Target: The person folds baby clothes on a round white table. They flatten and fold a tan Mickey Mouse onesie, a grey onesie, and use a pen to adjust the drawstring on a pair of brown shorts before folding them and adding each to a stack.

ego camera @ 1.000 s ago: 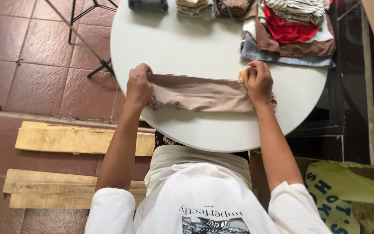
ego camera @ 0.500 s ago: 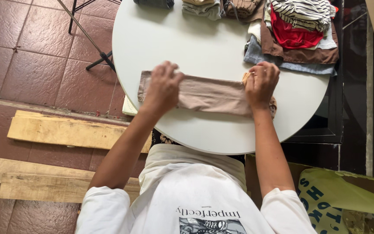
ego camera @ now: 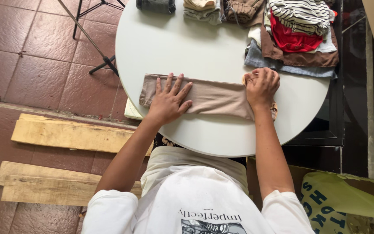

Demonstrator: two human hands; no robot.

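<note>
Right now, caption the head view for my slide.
Left hand flattens a folded beige garment on a round table; right hand pins its end.

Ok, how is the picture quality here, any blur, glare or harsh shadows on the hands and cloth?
Head view: sharp throughout, with no motion blur on the left hand or right hand; soft, even daylight, so the beige cloth casts only a faint shadow on the white table; no glare; the right edge beyond the table falls dark.

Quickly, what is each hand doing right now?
Left hand: open, flat on the folded beige cloth strip.
Right hand: closed, gripping the strip's end.
</note>
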